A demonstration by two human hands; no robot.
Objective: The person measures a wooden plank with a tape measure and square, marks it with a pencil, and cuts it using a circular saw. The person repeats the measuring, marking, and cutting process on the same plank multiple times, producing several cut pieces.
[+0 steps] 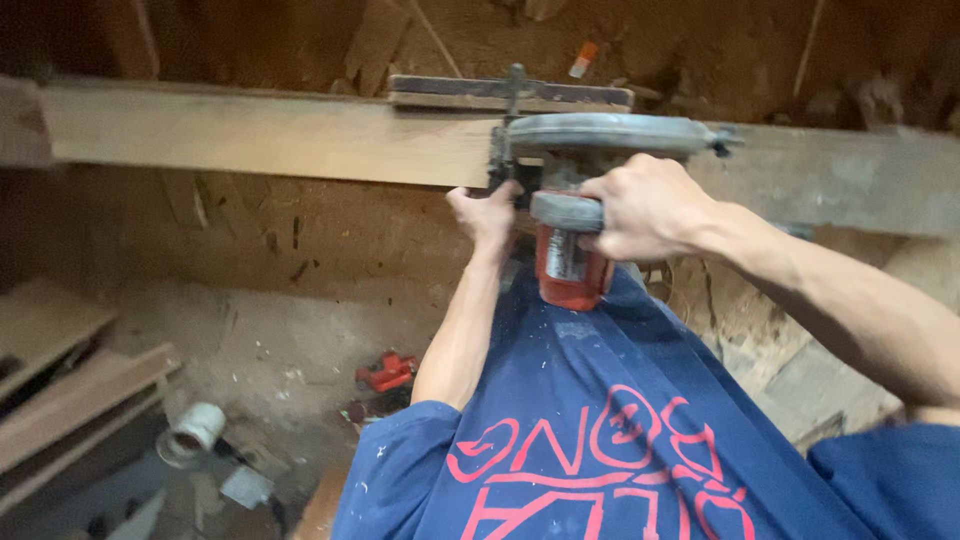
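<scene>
Two hands on grey-and-red circular saw: right hand wrapped around rear handle, left hand gripping front, long wooden plank beneath.

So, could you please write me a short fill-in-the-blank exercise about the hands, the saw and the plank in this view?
1. The right hand grips the grey handle of the red circular ____ .
2. The left hand holds the tool's ____ side.
3. The red-bodied circular saw rests on a long ____ plank.
4. On the dusty floor lies a white roll, to the ____ of the left arm.

Missing words: saw; left; wooden; left
</scene>
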